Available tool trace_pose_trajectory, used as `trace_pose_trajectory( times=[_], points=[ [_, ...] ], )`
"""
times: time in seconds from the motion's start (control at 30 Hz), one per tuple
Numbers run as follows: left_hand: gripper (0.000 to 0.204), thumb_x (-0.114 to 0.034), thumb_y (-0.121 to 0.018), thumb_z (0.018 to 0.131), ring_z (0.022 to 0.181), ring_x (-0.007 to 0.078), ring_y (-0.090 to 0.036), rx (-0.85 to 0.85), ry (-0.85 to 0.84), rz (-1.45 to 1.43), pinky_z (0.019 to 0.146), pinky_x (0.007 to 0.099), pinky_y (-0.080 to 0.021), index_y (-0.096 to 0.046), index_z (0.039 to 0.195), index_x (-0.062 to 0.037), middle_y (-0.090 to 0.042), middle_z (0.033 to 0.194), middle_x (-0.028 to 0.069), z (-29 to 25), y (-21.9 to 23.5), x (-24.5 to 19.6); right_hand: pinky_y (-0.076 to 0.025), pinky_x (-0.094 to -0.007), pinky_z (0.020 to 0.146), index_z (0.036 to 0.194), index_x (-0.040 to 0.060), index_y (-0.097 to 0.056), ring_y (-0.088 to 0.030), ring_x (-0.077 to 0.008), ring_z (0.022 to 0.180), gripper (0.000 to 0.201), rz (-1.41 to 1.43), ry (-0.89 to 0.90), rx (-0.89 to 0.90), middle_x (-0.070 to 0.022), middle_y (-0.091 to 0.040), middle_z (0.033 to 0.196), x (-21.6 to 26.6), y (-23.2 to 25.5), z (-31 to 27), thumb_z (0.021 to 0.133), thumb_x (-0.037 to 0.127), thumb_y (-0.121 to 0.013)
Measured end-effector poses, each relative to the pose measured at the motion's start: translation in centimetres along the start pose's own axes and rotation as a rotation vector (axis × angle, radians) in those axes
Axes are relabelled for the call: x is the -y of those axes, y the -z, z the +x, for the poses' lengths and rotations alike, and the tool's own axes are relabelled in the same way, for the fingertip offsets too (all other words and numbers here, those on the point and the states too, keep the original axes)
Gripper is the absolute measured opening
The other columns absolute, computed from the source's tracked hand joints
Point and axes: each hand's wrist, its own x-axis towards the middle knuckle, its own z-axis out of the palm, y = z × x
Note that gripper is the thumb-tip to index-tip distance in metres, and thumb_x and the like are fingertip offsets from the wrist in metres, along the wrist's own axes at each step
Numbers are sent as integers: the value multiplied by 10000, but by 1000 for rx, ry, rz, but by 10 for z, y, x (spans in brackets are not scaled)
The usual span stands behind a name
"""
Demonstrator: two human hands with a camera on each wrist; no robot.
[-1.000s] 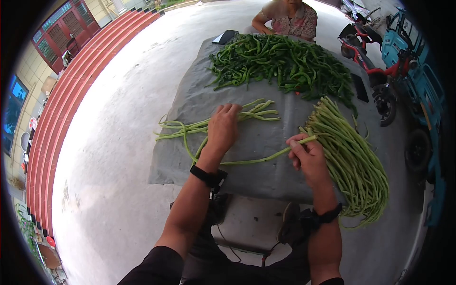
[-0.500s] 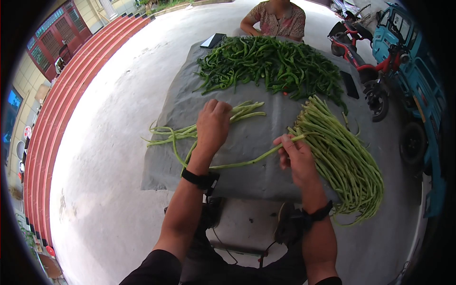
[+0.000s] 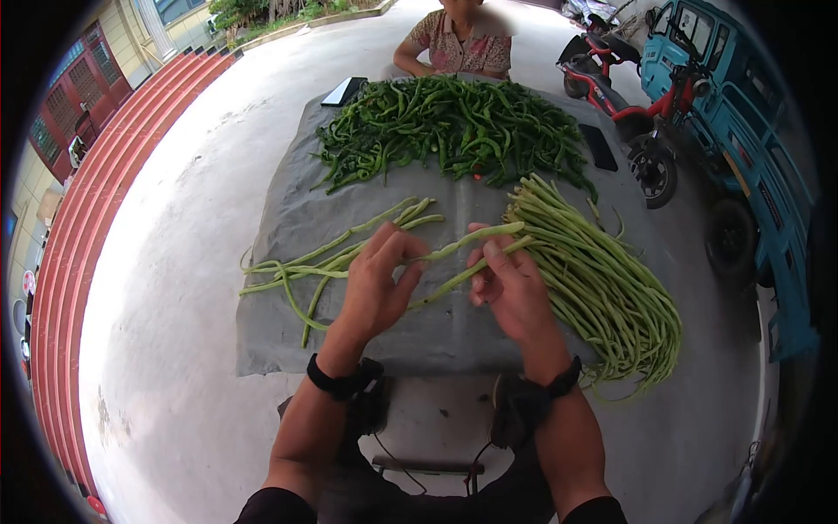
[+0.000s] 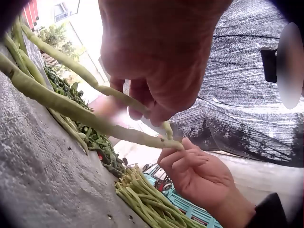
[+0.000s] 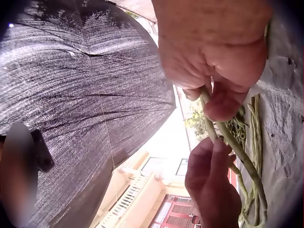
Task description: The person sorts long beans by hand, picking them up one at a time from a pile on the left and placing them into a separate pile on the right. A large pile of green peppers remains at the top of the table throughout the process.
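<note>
My left hand (image 3: 377, 278) is over the middle of the table. Its thumb and fingertips pinch a long green bean (image 3: 476, 237), which stretches across to my right hand (image 3: 513, 288). Thumb and fingers of the right hand pinch the end of another long bean (image 4: 90, 118) that passes below the left hand. The right wrist view shows the two sets of fingertips close together on the beans. A few long beans (image 3: 305, 256) lie loosely left of the left hand. Beside the right hand rests a large bundle of long beans (image 3: 607, 288).
A heap of green peppers (image 3: 445, 127) covers the far part of the grey sheet (image 3: 279, 336). Phones lie at the far left (image 3: 345, 91) and right (image 3: 598, 147) of it. Across the table sits a person (image 3: 460, 39). A red scooter (image 3: 611, 92) and blue three-wheeler (image 3: 742, 131) stand right.
My left hand has moved right from above the loose beans toward my right hand, and a second bean now spans between them. The right hand keeps its pinch. The head view has shifted.
</note>
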Motion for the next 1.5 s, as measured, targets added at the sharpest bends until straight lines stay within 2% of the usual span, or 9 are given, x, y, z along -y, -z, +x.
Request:
trace_pose_trajectory(
  times=[0.3, 0.5, 0.6, 0.9, 1.03, 1.17, 1.27, 1.47, 1.5],
  points=[
    [191, 12, -751, 877, 876, 246, -678, 175, 44, -41, 765, 370, -540, -692, 1050, -47, -680, 972, 70, -5, -4, -1, -522, -299, 603, 1240, 39, -652, -579, -78, 734, 250, 67, 77, -30, -36, -631, 947, -4, 2, 2, 1129, 249, -573],
    [267, -224, -742, 966, 848, 395, -694, 308, 2, -17, 735, 468, -525, -671, 1143, -37, -712, 911, 181, -14, -11, 18, -503, -296, 606, 1216, 46, -657, -564, -81, 737, 246, -3, 158, -117, -16, -605, 915, 10, 12, 4, 1132, 259, -568],
    [286, -277, -741, 967, 850, 434, -684, 433, 95, 63, 740, 493, -517, -675, 1132, -53, -698, 843, 196, -16, -1, 24, -494, -293, 605, 1219, 53, -656, -556, -77, 747, 250, -21, 201, -186, -6, -595, 934, 18, 29, 5, 1128, 272, -577],
    [328, -314, -827, 882, 875, 389, -705, 439, 228, 424, 762, 502, -517, -695, 1102, -110, -731, 867, 150, -22, 40, 41, -457, -274, 616, 1205, 59, -651, -540, -70, 756, 283, -125, 236, -413, 13, -562, 951, 42, 68, 3, 1103, 322, -627],
    [299, -224, -872, 821, 857, 362, -703, 368, 312, 390, 750, 473, -515, -698, 1032, -100, -716, 850, 132, -16, 66, 33, -458, -279, 611, 1196, 45, -648, -538, -78, 756, 285, -136, 247, -441, 8, -563, 950, 51, 72, 0, 1104, 313, -627],
    [323, -149, -878, 779, 834, 340, -709, 272, 283, 331, 731, 448, -518, -689, 1033, -86, -713, 841, 134, -17, 71, 34, -471, -287, 614, 1196, 30, -644, -539, -86, 753, 289, -152, 271, -484, -2, -566, 949, 55, 74, -2, 1109, 304, -620],
    [307, -215, -875, 794, 858, 353, -703, 287, 289, 302, 757, 462, -521, -706, 1022, -99, -715, 841, 132, -16, 71, 32, -489, -299, 611, 1190, 25, -641, -548, -88, 750, 278, -171, 294, -541, -10, -565, 927, 61, 75, -2, 1111, 291, -615],
    [330, -289, -879, 837, 827, 317, -695, 585, 408, 184, 745, 438, -526, -726, 1051, -92, -710, 854, 121, -12, 68, 24, -509, -312, 619, 1186, 24, -637, -556, -90, 746, 261, -214, 325, -554, -15, -568, 904, 69, 81, -7, 1113, 273, -608],
    [325, -285, -875, 845, 831, 318, -696, 555, 366, 156, 749, 433, -529, -729, 1054, -84, -712, 863, 122, -13, 67, 28, -512, -313, 622, 1186, 23, -636, -557, -90, 745, 260, -218, 327, -556, -15, -569, 903, 71, 79, -8, 1114, 271, -607]
  ],
)
